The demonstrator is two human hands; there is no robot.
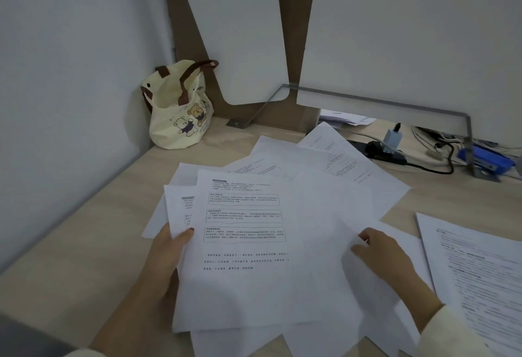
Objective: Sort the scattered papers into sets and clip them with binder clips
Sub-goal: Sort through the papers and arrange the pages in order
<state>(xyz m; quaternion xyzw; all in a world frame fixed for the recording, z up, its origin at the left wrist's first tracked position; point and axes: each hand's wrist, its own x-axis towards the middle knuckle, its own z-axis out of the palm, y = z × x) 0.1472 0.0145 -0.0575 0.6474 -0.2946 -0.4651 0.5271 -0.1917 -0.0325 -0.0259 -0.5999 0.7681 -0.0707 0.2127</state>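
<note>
Desk [84, 243], head view. Landmark: bear-print bag [180, 113], upright in the back corner. Scattered papers [310, 158] lie fanned and overlapping, nearer the person than the bag and to its right. Printed sheet [243, 243] is topmost; txt shows as boxed blocks only, not readable. L hand [166, 255] grips that sheet's edge on the bag side, thumb on top. R hand [381, 252] pinches the edge of a blank sheet [333, 229], on the side away from the bag. Separate stack [474, 272] lies well apart from the bag, far right. Power strip [375, 151] w/ cables is right of the bag, along the back
</note>
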